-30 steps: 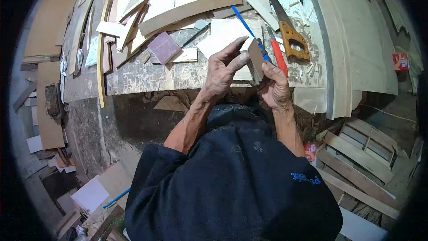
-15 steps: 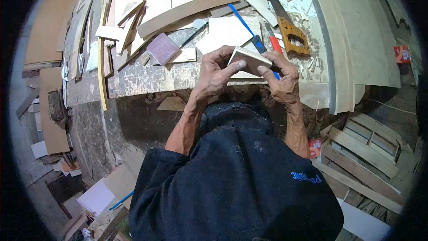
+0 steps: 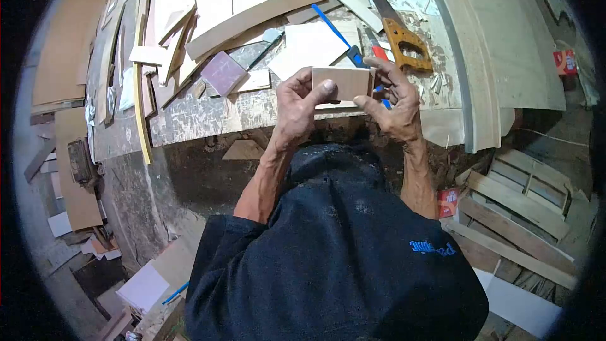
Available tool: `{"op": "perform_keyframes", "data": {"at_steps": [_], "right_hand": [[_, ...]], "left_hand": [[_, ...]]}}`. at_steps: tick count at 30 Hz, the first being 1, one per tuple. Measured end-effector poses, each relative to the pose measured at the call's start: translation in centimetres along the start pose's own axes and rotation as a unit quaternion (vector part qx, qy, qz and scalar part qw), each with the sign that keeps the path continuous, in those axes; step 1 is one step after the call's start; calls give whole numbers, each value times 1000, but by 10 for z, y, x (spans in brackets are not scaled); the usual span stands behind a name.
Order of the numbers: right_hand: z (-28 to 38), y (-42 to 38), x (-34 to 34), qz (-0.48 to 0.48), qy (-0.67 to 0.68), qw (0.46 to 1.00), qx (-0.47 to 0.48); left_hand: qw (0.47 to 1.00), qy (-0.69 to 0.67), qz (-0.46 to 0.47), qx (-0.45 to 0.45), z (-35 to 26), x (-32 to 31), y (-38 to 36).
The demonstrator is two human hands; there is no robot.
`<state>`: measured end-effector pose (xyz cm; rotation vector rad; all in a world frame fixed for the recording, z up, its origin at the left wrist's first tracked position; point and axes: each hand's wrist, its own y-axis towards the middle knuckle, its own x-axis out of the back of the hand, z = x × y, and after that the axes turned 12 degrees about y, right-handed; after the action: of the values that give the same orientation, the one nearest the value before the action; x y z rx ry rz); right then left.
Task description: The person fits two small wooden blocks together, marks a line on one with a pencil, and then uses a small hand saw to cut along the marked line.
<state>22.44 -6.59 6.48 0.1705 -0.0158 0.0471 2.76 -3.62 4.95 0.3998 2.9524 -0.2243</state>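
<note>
A small flat wooden block (image 3: 344, 83) is held up in front of me over the near edge of the workbench, its broad brown face turned to me. My left hand (image 3: 298, 106) grips its left end, thumb pressed on the face and fingers behind. At the right end, my right hand (image 3: 399, 106) has its thumb by the lower corner and its forefinger by the top corner, in a looser hold. Just beyond the block lie a blue-and-black tool (image 3: 355, 55) with a long blue strip and a handsaw (image 3: 409, 47) with a wooden handle.
The worn workbench (image 3: 196, 120) carries a curved wooden piece (image 3: 252, 19), a purple square block (image 3: 224, 74), a brush-like tool (image 3: 266, 48) and pale board offcuts. A long moulded panel (image 3: 464, 57) stands on the right. Wooden frames (image 3: 517, 196) lie at lower right.
The wooden block has turned from a tilted position so that its broad face is towards me. My right hand's grip has loosened and its fingers have spread. The view has shifted slightly.
</note>
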Motion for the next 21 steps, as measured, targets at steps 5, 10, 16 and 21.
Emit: {"op": "perform_keyframes", "data": {"at_steps": [5,10,16,21], "right_hand": [[-2,0,2,27,-17,999,-26],[-6,0,6,30,-51,997,-49],[-8,-4,9,34,-38,997,-59],[-2,-6,8,35,6,997,-64]], "left_hand": [[988,-107,-26,110,1,-5,2],[985,-104,-31,134,7,-6,3],[983,-123,-6,137,12,-4,0],[977,-157,18,144,15,-5,-1]]}}
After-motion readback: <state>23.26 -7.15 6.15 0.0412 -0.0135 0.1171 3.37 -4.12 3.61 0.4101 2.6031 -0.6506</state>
